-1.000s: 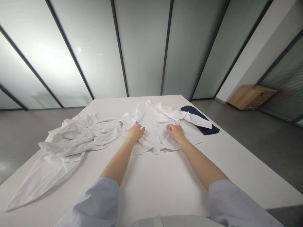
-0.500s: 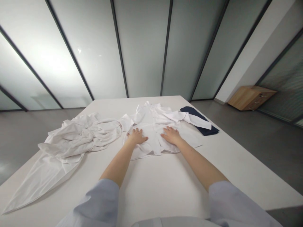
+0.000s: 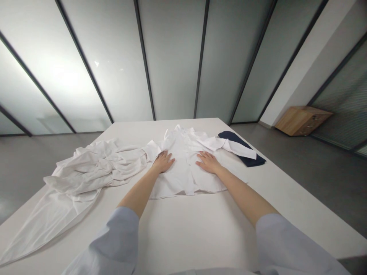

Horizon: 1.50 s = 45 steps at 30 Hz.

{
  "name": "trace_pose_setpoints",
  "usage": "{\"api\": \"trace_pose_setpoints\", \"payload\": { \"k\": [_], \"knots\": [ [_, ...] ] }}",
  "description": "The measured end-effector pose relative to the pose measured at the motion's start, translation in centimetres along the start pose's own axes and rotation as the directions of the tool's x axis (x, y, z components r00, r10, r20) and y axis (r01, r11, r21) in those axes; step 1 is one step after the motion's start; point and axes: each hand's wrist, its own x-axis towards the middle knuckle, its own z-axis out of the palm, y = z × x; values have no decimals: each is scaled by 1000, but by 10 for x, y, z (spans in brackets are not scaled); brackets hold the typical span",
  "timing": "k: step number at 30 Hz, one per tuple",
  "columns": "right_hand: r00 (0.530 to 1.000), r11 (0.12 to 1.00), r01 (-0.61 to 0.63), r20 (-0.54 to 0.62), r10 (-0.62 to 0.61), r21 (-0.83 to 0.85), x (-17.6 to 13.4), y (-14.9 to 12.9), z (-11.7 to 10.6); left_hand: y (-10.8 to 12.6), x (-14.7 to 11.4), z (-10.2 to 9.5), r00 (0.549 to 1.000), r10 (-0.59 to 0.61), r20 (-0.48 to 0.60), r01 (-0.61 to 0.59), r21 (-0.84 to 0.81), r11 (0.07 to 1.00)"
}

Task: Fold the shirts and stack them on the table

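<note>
A white button-front shirt (image 3: 183,168) lies spread on the table, collar pointing away from me and hem toward me. Flat on its left side, near the sleeve, rests my left hand (image 3: 164,162), open with fingers apart. My right hand (image 3: 208,162) presses on the shirt's right half, also open and palm down. The right sleeve (image 3: 239,148) stretches out over a folded dark navy cloth (image 3: 252,159). To the left, a crumpled pile of white clothing (image 3: 106,164) meets the shirt's left sleeve.
The white table (image 3: 195,229) extends around the clothes. One long white piece of the pile (image 3: 48,229) reaches toward the near left. Beyond stand frosted glass panels (image 3: 172,57), and a wooden drawer cabinet (image 3: 301,120) is on the floor at right.
My left hand has slid slightly left and away from me on the shirt. The shirt's lower part looks smoother and its hem lies nearer to me. My right hand has hardly moved.
</note>
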Motion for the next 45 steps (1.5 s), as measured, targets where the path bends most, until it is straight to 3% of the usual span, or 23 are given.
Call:
{"api": "trace_pose_setpoints", "payload": {
  "k": [5, 11, 20, 24, 31, 36, 42, 45],
  "knots": [
    [977, 976, -213, -16, 214, 48, -2, -10, -9, -12, 7, -2, 988, -141, 56, 142, -8, 990],
    [984, 973, -172, -17, 176, 151, 5, 9, -36, -10, 2, -13, 982, -130, 139, 130, 10, 992],
    [991, 979, -136, 14, 135, 154, 34, 44, -16, -14, -11, -15, 987, -67, 149, 62, 33, 998],
    [993, 986, -108, 49, 103, 126, 45, 47, -17, -15, -13, -12, 988, -79, 131, 76, 27, 997],
    [982, 976, -188, 28, 186, 112, 52, 42, -8, -15, -4, -13, 985, -108, 136, 108, 6, 994],
    [977, 977, -207, -47, 209, 49, 49, 37, -7, -22, 4, -10, 993, -71, 89, 71, 0, 997],
    [935, 969, -241, -283, 216, -59, 35, 24, -16, -23, -1, -12, 986, -59, -156, 63, 24, 998],
    [959, 976, -201, -221, 178, -84, 26, 12, -20, -19, -6, -14, 989, -35, -141, 39, 24, 999]
  ]
}}
